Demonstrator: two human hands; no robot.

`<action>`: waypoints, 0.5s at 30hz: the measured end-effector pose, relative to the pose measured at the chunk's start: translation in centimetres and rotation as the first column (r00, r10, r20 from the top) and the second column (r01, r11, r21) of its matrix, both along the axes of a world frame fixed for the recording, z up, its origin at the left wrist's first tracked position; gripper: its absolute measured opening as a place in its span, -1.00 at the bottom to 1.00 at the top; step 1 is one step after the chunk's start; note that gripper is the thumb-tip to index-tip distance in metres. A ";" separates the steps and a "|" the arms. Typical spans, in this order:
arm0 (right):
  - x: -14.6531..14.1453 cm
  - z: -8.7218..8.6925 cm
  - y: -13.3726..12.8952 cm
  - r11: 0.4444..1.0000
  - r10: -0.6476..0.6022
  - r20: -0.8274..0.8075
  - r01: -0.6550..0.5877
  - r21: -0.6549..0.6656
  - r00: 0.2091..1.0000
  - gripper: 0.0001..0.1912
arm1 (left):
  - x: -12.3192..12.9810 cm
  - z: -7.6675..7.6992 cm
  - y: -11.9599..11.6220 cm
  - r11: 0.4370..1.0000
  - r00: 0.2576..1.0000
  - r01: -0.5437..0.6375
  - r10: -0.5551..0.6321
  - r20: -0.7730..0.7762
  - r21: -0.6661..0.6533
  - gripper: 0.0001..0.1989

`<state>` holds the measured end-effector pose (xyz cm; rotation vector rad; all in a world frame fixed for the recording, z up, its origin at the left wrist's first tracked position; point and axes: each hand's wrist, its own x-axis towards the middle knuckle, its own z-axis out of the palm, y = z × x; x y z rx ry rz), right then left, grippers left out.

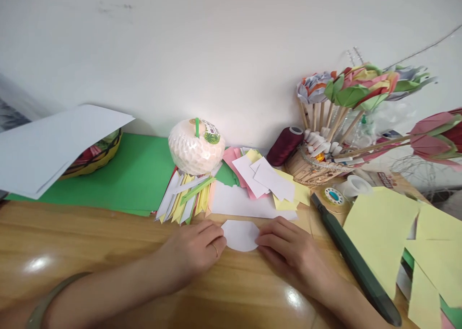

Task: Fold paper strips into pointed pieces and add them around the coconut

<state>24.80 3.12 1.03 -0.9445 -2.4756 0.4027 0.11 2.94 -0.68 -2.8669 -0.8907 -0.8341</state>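
A small white piece of paper (240, 236) with a curved lower edge is stretched between my two hands, just above the wooden table. My left hand (204, 247), with a ring on one finger, pinches its left end. At the opposite end, the fingers of my right hand (285, 242) close on the paper's corner. Right behind it lie a larger white sheet (249, 205) and a pile of folded paper strips (187, 199) in white, yellow and green. Loose white and yellow paper pieces (274, 177) overlap on that sheet.
A wrapped coconut (197, 146) stands by the wall. Green sheets (144, 175) and a basket (97, 158) under white paper lie left. To the right are a maroon thread spool (285, 146), a holder of paper flowers (314, 168), a dark green long-handled tool (353, 257) and yellow paper (382, 233).
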 end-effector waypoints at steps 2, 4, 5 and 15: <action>-0.2 -0.1 -0.4 0.998 -0.047 0.004 0.047 -0.039 0.999 -0.84 | 0.2 0.2 -0.1 0.994 0.999 -0.021 0.025 0.035 -0.104 -0.73; -0.3 -0.2 -0.7 0.992 -0.083 0.010 0.083 -0.099 0.997 -0.84 | 0.4 0.4 -0.1 0.977 0.996 -0.031 0.049 0.081 -0.213 -0.75; -0.3 -0.2 -0.7 0.987 -0.090 0.016 0.092 -0.134 0.996 -0.84 | 0.5 0.5 -0.1 0.965 0.993 -0.030 0.059 0.104 -0.260 -0.76; -0.2 0.2 -1.0 0.943 -0.117 0.024 0.119 -0.312 0.993 -0.83 | 0.4 0.2 0.1 0.850 0.968 0.004 0.130 0.217 -0.526 -0.83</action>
